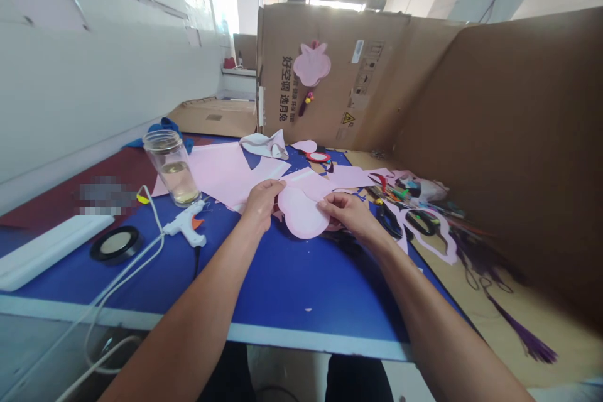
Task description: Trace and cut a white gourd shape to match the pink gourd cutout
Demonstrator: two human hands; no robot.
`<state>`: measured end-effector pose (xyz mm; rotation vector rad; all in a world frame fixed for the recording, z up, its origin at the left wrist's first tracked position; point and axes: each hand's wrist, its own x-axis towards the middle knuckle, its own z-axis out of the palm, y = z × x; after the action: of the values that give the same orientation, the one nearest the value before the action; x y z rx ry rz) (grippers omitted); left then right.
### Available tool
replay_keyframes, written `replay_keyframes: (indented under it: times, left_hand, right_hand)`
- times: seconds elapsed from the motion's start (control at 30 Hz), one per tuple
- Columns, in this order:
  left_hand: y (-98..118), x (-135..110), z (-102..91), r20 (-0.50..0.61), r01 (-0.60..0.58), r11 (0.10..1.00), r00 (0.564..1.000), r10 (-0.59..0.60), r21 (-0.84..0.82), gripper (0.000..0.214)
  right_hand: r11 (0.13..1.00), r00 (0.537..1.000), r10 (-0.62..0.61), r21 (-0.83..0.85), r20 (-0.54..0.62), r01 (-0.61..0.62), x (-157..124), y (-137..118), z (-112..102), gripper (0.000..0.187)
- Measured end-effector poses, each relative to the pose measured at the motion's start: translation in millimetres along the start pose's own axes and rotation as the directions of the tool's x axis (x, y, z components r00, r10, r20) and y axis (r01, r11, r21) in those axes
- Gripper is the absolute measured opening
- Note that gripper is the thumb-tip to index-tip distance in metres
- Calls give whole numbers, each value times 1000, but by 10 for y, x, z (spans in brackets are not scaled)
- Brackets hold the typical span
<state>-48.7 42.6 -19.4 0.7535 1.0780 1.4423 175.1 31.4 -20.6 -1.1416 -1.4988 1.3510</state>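
Observation:
A rounded pink felt piece lies on the blue table between my two hands. My left hand grips its upper left edge, fingers curled over the felt. My right hand pinches its right edge between thumb and fingers. Larger pink felt sheets lie just behind the piece. A white hot glue gun rests on the table to the left of my left hand, its cord trailing off the front edge.
A glass jar stands behind the glue gun, with a round black lid and a white box further left. Felt scraps, scissors and purple tassels lie to the right. Cardboard walls enclose back and right.

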Motion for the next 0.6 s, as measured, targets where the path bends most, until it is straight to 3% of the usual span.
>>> replay_keyframes:
  times: [0.6]
  left_hand:
    - [-24, 54, -15, 6, -68, 997, 998, 68, 21, 29]
  right_hand:
    - [1000, 994, 19, -26, 107, -16, 1, 29, 11, 48]
